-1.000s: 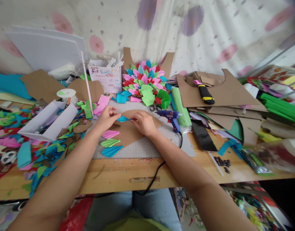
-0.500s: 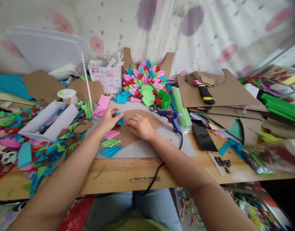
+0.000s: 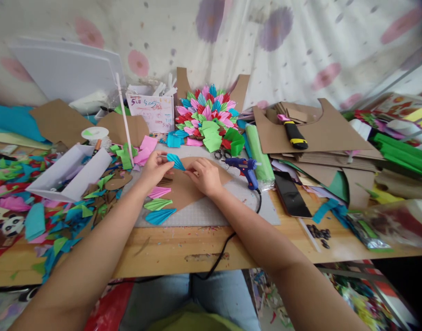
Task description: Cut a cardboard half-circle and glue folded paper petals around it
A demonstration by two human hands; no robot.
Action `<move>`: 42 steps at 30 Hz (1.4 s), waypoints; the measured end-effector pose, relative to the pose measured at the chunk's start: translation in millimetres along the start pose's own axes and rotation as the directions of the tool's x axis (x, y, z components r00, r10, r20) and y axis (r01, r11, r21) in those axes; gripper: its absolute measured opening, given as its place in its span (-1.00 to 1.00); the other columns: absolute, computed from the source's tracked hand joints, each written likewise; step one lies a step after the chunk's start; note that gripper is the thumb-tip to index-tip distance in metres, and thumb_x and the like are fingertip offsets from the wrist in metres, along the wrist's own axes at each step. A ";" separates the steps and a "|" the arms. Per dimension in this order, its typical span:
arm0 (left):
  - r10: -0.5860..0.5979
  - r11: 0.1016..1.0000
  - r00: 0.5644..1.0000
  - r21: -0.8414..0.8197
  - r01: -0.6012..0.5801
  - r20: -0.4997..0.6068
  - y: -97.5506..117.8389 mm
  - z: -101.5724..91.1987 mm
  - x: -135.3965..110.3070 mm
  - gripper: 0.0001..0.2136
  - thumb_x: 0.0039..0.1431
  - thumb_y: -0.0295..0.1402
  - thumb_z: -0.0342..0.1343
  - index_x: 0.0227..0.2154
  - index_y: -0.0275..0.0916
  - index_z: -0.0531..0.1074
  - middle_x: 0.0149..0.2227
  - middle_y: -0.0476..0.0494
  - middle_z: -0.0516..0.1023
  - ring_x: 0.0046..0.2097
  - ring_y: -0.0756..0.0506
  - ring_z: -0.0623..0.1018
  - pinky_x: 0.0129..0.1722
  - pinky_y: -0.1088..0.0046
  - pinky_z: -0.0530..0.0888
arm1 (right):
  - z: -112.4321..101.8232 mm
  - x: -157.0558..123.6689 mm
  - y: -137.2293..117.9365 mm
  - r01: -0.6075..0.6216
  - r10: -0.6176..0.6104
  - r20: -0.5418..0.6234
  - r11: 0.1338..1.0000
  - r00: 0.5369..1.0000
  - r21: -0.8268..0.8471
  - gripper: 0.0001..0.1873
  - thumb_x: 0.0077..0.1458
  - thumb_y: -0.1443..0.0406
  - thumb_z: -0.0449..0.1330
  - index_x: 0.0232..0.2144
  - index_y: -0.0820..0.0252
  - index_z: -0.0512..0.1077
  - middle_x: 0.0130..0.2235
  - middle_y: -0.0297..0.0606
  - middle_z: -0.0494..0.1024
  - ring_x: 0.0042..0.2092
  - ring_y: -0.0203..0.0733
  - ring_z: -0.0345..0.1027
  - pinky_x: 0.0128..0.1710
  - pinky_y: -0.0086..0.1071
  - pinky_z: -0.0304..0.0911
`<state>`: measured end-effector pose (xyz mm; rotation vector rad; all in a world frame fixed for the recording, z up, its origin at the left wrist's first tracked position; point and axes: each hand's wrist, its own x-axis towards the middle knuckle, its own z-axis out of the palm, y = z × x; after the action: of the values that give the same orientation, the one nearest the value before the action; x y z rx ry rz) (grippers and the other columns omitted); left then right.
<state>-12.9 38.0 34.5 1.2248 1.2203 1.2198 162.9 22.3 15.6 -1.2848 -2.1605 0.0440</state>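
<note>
A pleated blue crepe-paper petal [image 3: 175, 161] is pinched at its left end between the thumb and fingers of my left hand [image 3: 154, 168]. My right hand [image 3: 204, 175] is closed at the petal's pointed right tip, fingertips together on it. Both hands are over a curved brown cardboard piece [image 3: 187, 195]. Along its left edge lie a pink petal [image 3: 159, 192], a green petal [image 3: 158, 204] and a blue petal [image 3: 160, 216], with a brown one partly behind my left hand. The cardboard rests on a grey cutting mat [image 3: 266, 214].
Right of my hands a blue glue gun [image 3: 244, 169] stands with its cord trailing. A phone [image 3: 292, 194] and stacked cardboard [image 3: 321, 138] are further right. At left are a white tray [image 3: 69, 174] and paper scraps. A colourful paper-petal piece [image 3: 207, 108] stands behind.
The blue petal has turned and now lies more level, with more of it showing. My right hand has shifted slightly right and up, still at its tip.
</note>
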 end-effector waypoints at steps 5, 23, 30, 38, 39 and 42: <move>-0.034 0.999 0.999 -0.003 0.034 0.035 -2.4 -1.9 -1.3 -0.63 -0.23 -0.44 0.16 -0.28 -0.21 0.23 -0.47 0.10 0.43 -0.54 0.05 0.44 -0.54 0.49 0.46 | -0.7 0.1 -0.8 -0.011 0.011 -0.012 1.000 1.000 0.000 -0.84 0.14 0.21 0.11 -0.38 0.15 0.41 -0.30 -0.24 0.48 -0.21 -0.19 0.28 -0.28 -0.38 0.11; 0.133 0.978 0.991 0.162 -0.128 -0.019 4.3 -6.7 -1.1 -0.72 -0.22 -0.44 0.12 -0.33 -0.21 0.30 -0.34 -0.02 0.43 -0.26 -0.04 0.44 -0.30 0.45 0.38 | 0.3 1.1 -1.9 0.029 -0.029 0.064 1.000 0.998 -0.012 -0.89 0.13 0.25 0.11 -0.36 0.16 0.40 -0.28 -0.20 0.47 -0.17 -0.16 0.26 -0.26 -0.36 0.12; 0.153 0.968 0.988 0.206 -0.146 -0.022 -2.6 -7.4 3.8 -0.79 -0.19 -0.43 0.13 -0.39 -0.23 0.33 -0.49 0.05 0.38 -0.40 0.00 0.41 -0.37 0.48 0.30 | 0.6 1.1 -1.1 0.099 -0.097 0.091 0.995 0.991 -0.023 -0.85 0.16 0.25 0.08 -0.34 0.16 0.42 -0.26 -0.20 0.48 -0.17 -0.16 0.24 -0.25 -0.36 0.12; 0.172 0.948 0.985 0.278 -0.158 -0.025 -3.4 -6.6 4.6 -0.82 -0.17 -0.46 0.12 -0.41 -0.24 0.34 -0.45 0.01 0.40 -0.34 -0.03 0.44 -0.32 0.46 0.32 | 1.9 -0.2 -0.9 0.192 -0.190 0.116 0.981 0.975 -0.001 -0.77 0.21 0.21 0.01 -0.33 0.13 0.44 -0.27 -0.23 0.48 -0.18 -0.19 0.24 -0.23 -0.37 0.11; 0.168 0.950 0.985 0.270 -0.155 -0.025 -2.9 -7.1 4.3 -0.82 -0.17 -0.45 0.12 -0.40 -0.24 0.34 -0.45 0.01 0.40 -0.34 -0.02 0.44 -0.32 0.45 0.33 | 2.6 -0.5 -0.6 0.177 -0.176 0.111 0.984 0.978 0.000 -0.78 0.20 0.22 0.02 -0.34 0.14 0.44 -0.27 -0.24 0.48 -0.18 -0.19 0.24 -0.24 -0.37 0.11; 0.144 0.964 0.989 0.228 -0.134 -0.027 -2.2 -9.1 3.9 -0.80 -0.18 -0.43 0.15 -0.39 -0.24 0.34 -0.47 0.02 0.40 -0.38 -0.01 0.43 -0.32 0.45 0.34 | 3.9 -1.1 -0.4 0.117 -0.118 0.109 0.993 0.987 0.012 -0.84 0.17 0.26 0.06 -0.35 0.13 0.43 -0.26 -0.24 0.48 -0.18 -0.19 0.27 -0.26 -0.38 0.12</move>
<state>-22.1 41.8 32.4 1.4791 1.3524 1.2391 160.9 22.3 12.1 -1.1743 -2.3242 0.0734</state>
